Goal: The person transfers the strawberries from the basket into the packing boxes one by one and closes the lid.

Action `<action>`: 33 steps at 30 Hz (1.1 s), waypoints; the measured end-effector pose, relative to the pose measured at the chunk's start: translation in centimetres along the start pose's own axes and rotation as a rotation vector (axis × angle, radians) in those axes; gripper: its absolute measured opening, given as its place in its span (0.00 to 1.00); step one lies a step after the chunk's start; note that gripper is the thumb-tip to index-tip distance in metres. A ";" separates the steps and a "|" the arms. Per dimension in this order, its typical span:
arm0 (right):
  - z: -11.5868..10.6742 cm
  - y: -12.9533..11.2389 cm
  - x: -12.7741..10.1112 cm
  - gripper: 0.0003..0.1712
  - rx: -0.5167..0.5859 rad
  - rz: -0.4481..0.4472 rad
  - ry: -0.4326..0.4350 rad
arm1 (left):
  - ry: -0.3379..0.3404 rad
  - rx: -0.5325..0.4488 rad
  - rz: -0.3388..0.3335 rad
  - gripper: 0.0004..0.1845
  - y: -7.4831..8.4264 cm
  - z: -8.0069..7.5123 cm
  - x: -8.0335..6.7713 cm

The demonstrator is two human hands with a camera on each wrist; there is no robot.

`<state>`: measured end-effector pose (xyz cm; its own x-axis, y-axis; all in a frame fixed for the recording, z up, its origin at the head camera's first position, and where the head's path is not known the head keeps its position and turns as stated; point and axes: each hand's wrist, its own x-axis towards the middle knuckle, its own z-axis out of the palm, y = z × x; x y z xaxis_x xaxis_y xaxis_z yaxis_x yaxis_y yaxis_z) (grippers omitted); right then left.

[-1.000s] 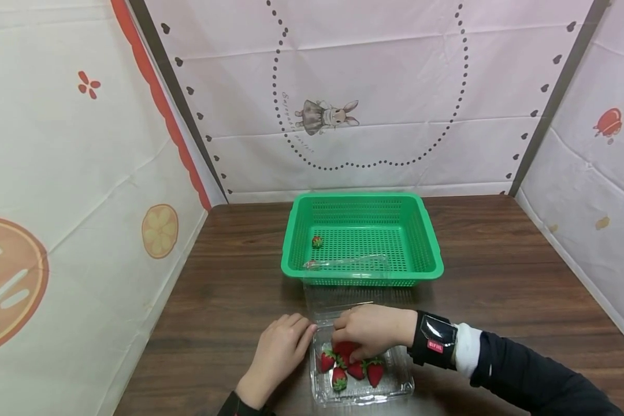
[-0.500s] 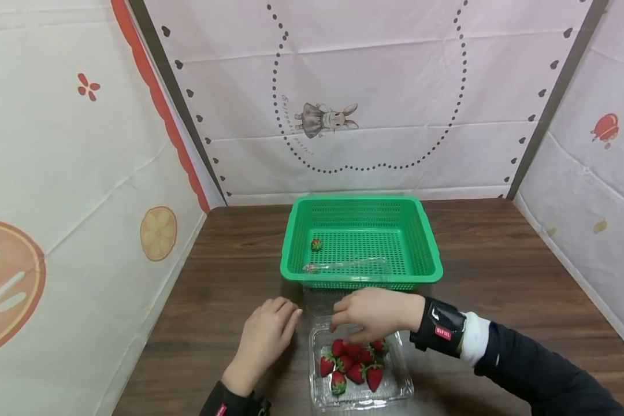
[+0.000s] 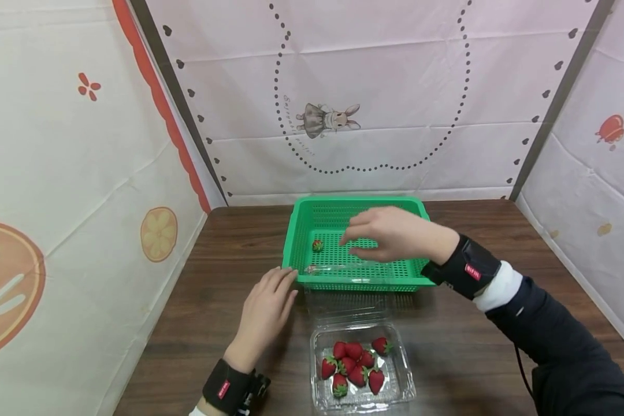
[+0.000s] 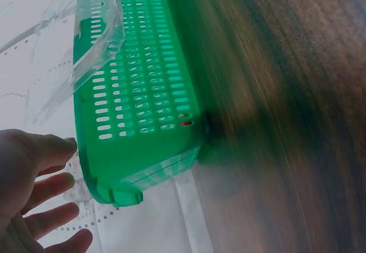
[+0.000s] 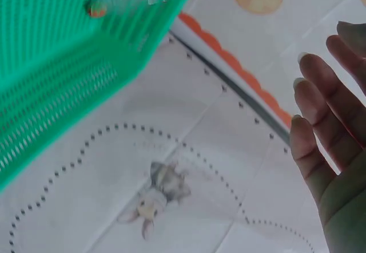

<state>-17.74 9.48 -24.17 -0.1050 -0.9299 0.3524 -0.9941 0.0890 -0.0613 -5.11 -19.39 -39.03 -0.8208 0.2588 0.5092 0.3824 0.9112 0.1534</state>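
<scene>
Our right hand point(image 3: 390, 234) floats over the green basket point(image 3: 426, 254), fingers loose, holding nothing. Our left hand point(image 3: 265, 306) lies flat on the table point(image 3: 499, 300).

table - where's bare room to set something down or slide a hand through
Bare wood lies on the table right of the green basket, and on the left between the left hand and the wall. The middle is crowded: the clear strawberry box and its raised lid sit right before the basket, with the right hand over it.

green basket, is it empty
No, one strawberry lies in the green basket, near its left wall, in the head view.
</scene>
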 end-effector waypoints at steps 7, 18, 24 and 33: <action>-1.3 3.4 1.1 0.10 0.003 0.070 0.045 | -0.022 0.013 0.019 0.25 -0.1 0.9 0.2; 1.6 7.9 1.6 0.09 0.127 0.217 -0.051 | -0.066 -0.125 -0.020 0.26 -0.7 1.2 0.6; 4.3 10.1 1.7 0.11 0.192 0.295 -0.147 | -0.089 -0.209 -0.068 0.22 -1.0 1.3 0.8; 9.4 12.6 2.1 0.21 0.210 0.373 -0.299 | -0.107 -0.228 -0.078 0.22 -0.9 1.0 0.8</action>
<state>-30.25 5.30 -32.97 -0.4089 -0.9125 -0.0090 -0.8607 0.3889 -0.3286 -6.55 -19.72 -39.56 -0.8873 0.2343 0.3973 0.3920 0.8368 0.3821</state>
